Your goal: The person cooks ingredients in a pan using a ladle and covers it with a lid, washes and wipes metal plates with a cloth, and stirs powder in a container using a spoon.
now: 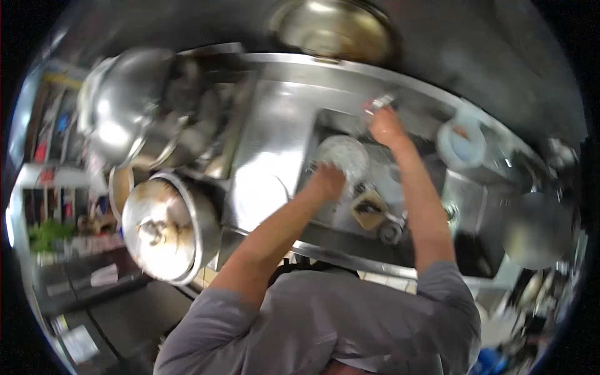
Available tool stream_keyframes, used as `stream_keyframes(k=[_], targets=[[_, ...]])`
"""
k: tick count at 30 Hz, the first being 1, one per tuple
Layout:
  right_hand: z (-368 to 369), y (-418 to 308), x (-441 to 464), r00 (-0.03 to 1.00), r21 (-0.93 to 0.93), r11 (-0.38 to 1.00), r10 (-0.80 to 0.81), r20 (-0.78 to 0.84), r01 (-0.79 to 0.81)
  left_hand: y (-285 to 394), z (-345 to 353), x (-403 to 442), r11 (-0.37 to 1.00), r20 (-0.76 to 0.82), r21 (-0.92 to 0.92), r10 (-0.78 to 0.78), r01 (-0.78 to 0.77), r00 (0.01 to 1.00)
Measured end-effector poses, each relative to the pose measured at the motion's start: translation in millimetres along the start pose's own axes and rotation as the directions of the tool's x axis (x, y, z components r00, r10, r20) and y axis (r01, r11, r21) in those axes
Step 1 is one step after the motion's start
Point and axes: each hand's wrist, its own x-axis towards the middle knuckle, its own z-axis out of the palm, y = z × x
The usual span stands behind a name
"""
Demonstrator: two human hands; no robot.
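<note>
In the sink basin [322, 134] lies a pale, round bowl [345, 153], wet and blurred. My left hand [328, 181] is at its near left rim, with the fingers closed on the edge. At the back of the basin, my right hand [386, 127] is closed around a metal tap [380, 103] with a red part. Between my arms, a square tan container [369, 209] sits in the sink with dark bits inside. A small round metal item [391, 232] is beside it. A whitish dish [389, 186] is partly behind my right forearm.
A white plate [259, 197] rests on the steel drainboard left of the basin. Large lidded pots [159, 231] and a big steel bowl [125, 103] crowd the left. At right are a white tub [461, 145] and a round pan [537, 231]. A large metal bowl [334, 31] stands behind.
</note>
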Motion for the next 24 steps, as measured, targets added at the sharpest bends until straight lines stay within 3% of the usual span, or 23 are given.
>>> stream_keyframes(k=[1,2,3,4,6,7,8,9,10,11,12,13,14,15,16,17,18,19,20,21,22,23,24], targets=[[6.2,4.1,12.1,0.991,-0.101,0.995,0.031,0.133,-0.018,-10.8,16.6,4.8,0.962,0.523,-0.261,0.212,-0.081,0.826],[-5.5,-2.8,28.2,0.904,-0.235,0.971,0.065,0.422,0.040,-23.6,47.7,-3.9,0.901,0.415,-0.398,0.343,-0.170,0.843],[19.5,22.9,37.9,0.895,-0.086,0.990,0.140,0.425,-0.114,-24.3,48.9,-10.0,0.827,0.350,-0.558,0.308,-0.068,0.885],[41.5,41.6,57.2,0.852,-0.262,0.963,0.195,0.486,-0.071,-35.7,44.0,-11.0,0.716,0.267,-0.698,0.274,-0.010,0.924],[37.8,38.3,58.4,0.914,-0.360,0.929,0.066,0.400,0.091,-46.0,-86.8,-83.9,0.203,0.060,-0.979,0.142,0.030,0.988],[66.4,70.6,74.0,0.929,-0.425,0.881,-0.044,0.366,0.209,-47.8,-108.7,-96.3,0.205,0.052,-0.978,0.105,0.029,0.993],[73.4,74.6,90.1,0.857,-0.501,0.790,-0.058,0.513,0.354,-49.8,-123.7,-105.5,0.579,0.153,-0.803,-0.025,0.139,0.988],[70.9,66.6,104.8,0.770,-0.551,0.676,-0.038,0.637,0.490,-56.4,-132.7,-110.4,0.839,0.197,-0.479,-0.184,0.258,0.963],[70.8,59.4,115.3,0.779,-0.555,0.667,-0.061,0.624,0.497,-64.2,-133.3,-119.1,0.987,0.191,0.159,-0.044,0.014,0.981],[65.4,50.2,113.4,0.808,-0.600,0.643,-0.050,0.587,0.476,-77.4,-154.1,-145.1,0.982,0.048,-0.155,-0.097,0.103,0.994],[64.9,48.2,104.9,0.828,-0.636,0.624,-0.034,0.559,0.455,-96.0,-176.6,-173.5,0.875,-0.067,-0.466,-0.180,0.128,0.981],[66.3,50.7,98.2,0.869,-0.673,0.603,-0.071,0.490,0.428,-130.1,-176.8,-187.0,0.891,-0.460,-0.454,-0.220,-0.015,0.860],[68.5,52.6,92.1,0.903,-0.707,0.587,-0.105,0.417,0.395,-143.7,-241.2,-227.5,0.819,-0.326,-0.504,-0.474,0.274,0.818],[71.3,48.2,87.6,0.902,-0.705,0.587,-0.113,0.416,0.399,-190.3,-246.7,-247.3,0.862,-0.605,-0.420,-0.498,0.283,0.621],[71.4,37.9,85.3,0.917,-0.713,0.622,-0.022,0.398,0.324,-231.2,-266.7,-275.9,0.837,-0.717,-0.378,-0.535,0.395,0.448],[73.0,32.6,81.3,0.922,-0.719,0.650,0.071,0.382,0.248,-285.1,-285.8,-298.6,0.729,-0.739,-0.546,-0.651,0.414,0.172],[77.7,37.4,75.8,0.922,-0.717,0.648,0.060,0.383,0.256,-357.2,-289.9,-325.7,0.740,-0.907,-0.345,-0.421,0.577,-0.003],[84.7,48.6,69.0,0.977,-0.366,0.930,0.091,0.191,-0.015,-381.5,-301.1,-349.9,0.509,-0.889,-0.329,-0.450,0.796,-0.079],[95.5,64.6,63.7,0.978,0.122,0.971,0.205,0.031,-0.207,-412.9,-301.8,-364.0,0.250,-0.701,-0.492,-0.681,0.834,-0.209],[117.9,96.8,50.5,0.972,0.690,0.687,0.198,0.123,-0.227,-472.9,-291.0,-380.6,0.239,-0.561,-0.356,-0.828,0.903,-0.002],[137.2,119.7,39.2,0.971,0.967,0.119,0.114,0.211,-0.224,-465.2,-296.4,-384.6,0.274,-0.367,-0.368,-0.921,0.888,0.131],[137.4,109.0,25.0,0.996,0.843,0.537,0.091,-0.017,-0.035,-446.9,-297.9,-382.9,0.238,-0.427,-0.423,-0.903,0.874,0.039],[127.2,83.4,4.1,0.974,0.528,0.837,-0.023,-0.227,0.143,-447.2,-295.2,-382.3,0.214,-0.452,-0.431,-0.892,0.877,-0.004]])
